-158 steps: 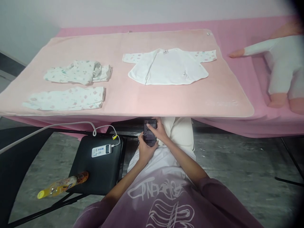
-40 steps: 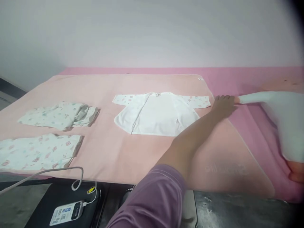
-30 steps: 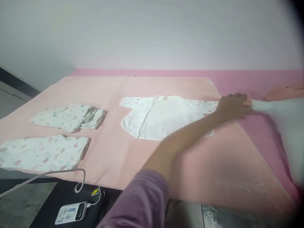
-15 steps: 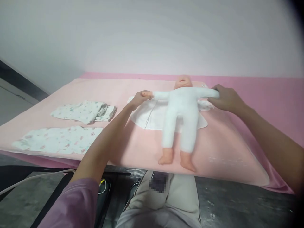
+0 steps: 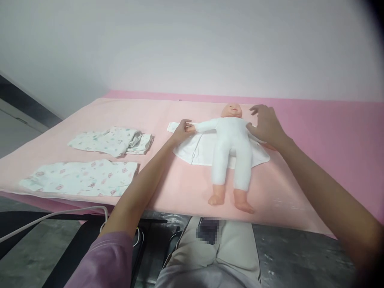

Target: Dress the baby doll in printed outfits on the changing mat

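Observation:
A baby doll (image 5: pixel 232 138) with a white cloth body lies face up, its feet toward me. Under its back a white garment (image 5: pixel 201 150) is spread out, showing on both sides. My left hand (image 5: pixel 183 131) has its fingers closed round the doll's hand at the left. Over the doll's shoulder on the right is my right hand (image 5: pixel 264 124), fingers apart and curved, nothing held in it. That hand and wrist partly hide the doll's arm on the right.
Two printed white baby garments, one folded (image 5: pixel 111 141) and one long (image 5: pixel 84 177), lie at the left of the pink padded table (image 5: pixel 168 188). A pale cable (image 5: pixel 60 214) runs past the front left edge.
My right hand has let go of the doll's arm and moved left toward its shoulder. The doll has gone down onto the garment, and its face now shows more.

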The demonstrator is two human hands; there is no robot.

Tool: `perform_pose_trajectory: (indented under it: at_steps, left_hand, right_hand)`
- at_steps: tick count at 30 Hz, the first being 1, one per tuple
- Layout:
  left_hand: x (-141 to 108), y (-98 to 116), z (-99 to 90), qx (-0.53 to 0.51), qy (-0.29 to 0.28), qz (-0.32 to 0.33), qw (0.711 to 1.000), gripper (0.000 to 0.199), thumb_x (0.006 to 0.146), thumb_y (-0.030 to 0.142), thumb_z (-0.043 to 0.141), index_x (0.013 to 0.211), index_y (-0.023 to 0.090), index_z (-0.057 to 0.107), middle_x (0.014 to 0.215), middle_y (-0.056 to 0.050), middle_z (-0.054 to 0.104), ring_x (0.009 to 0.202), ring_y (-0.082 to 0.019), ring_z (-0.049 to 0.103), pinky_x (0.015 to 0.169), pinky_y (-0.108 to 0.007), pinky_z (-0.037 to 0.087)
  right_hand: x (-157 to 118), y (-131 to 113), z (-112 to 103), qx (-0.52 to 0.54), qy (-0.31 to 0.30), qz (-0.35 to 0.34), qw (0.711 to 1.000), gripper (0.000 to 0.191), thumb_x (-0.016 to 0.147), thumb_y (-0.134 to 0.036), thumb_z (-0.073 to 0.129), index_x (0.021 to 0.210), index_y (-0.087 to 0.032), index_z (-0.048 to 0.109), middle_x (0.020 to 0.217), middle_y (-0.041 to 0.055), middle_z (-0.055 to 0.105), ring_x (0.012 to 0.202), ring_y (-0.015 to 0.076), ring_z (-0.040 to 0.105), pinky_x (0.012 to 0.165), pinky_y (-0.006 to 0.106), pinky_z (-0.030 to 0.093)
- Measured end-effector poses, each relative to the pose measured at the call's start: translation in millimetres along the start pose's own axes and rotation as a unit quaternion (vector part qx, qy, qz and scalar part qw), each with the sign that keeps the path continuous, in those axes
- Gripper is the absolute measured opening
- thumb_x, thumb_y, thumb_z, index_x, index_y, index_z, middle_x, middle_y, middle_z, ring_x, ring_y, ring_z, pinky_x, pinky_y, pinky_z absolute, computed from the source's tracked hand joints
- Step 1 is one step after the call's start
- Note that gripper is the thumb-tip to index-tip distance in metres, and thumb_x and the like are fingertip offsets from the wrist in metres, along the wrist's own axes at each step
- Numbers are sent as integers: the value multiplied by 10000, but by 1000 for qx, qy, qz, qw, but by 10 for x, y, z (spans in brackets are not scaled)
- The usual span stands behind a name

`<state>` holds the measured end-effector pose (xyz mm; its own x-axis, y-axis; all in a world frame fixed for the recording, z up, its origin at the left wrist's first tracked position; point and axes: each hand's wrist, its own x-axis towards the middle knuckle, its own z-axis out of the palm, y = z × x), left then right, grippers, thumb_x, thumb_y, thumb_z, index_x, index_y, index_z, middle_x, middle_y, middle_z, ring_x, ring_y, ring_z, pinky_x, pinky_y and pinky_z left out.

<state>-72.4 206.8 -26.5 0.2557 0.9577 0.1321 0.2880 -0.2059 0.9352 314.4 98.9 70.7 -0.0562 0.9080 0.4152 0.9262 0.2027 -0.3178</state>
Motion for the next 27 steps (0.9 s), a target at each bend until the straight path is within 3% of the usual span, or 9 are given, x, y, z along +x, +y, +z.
perform_pose_trajectory:
  at_steps: [2,5,10,13,17,20,23,25,27]
  left_hand:
    - [-15,10,62,29,30,6,999,777,788,346,887,1461,216,521,1427,-128,684,1169,-235,703,994,-366,580]
    - [-52,22,131,79,65,28,994,818,784,404,908,1473,220,509,1403,-125,676,1219,-262,675,1042,-382,542]
    - [-99,2,167,190,81,79,975,1239,612,579,1039,1619,199,425,1473,-172,622,1359,-381,586,1151,-472,457]
    - [-111,-12,171,202,86,90,971,1427,571,632,1053,1708,201,308,1561,-201,552,1342,-399,608,1163,-496,442]
    - [-129,-14,164,190,90,97,973,1488,592,658,1041,1748,251,197,1622,-198,496,1311,-380,638,1160,-501,448]
    - [-162,35,177,211,83,95,969,1366,615,696,1027,1689,252,309,1628,-195,494,1316,-378,614,1180,-519,440]
    - [-216,134,239,270,75,99,955,899,674,697,1006,1334,233,609,1520,-163,574,1388,-415,534,1227,-569,386]
    - [-249,199,293,293,61,92,950,595,777,641,956,1074,230,645,1402,-133,638,1397,-415,510,1243,-589,360]
    - [-263,235,332,298,41,68,951,405,870,546,883,952,231,642,1390,-117,663,1393,-404,503,1246,-598,358]
  right_hand:
    - [210,-281,141,67,-21,-63,996,557,936,-390,618,1470,-233,631,1481,182,677,1363,414,596,1154,606,510]
    - [576,-637,475,105,-151,-135,974,527,984,-413,617,1463,-203,682,1517,175,694,1384,395,622,1212,560,492]
    - [934,-919,902,11,-304,-133,943,632,953,-453,744,1534,-215,675,1542,181,707,1311,418,681,1107,517,517]
    - [924,-879,938,-8,-293,-134,946,573,937,-464,763,1455,-222,721,1438,176,762,1265,410,692,1040,485,520]
    - [791,-647,841,106,-209,-111,966,469,908,-456,741,1321,-236,716,1349,121,780,1184,358,689,984,444,531]
    - [703,-504,763,210,-152,-66,964,429,860,-416,733,1252,-253,667,1266,62,771,1117,314,677,919,400,530]
    - [663,-481,735,251,-138,-51,957,385,833,-388,738,1181,-260,632,1201,38,749,1086,292,661,895,382,511]
    - [661,-506,739,254,-160,-39,953,372,841,-388,741,1168,-264,616,1172,31,737,1069,284,659,881,375,499]
    - [675,-526,745,249,-184,-21,951,388,842,-399,758,1173,-264,607,1158,34,730,1053,283,661,862,370,493]
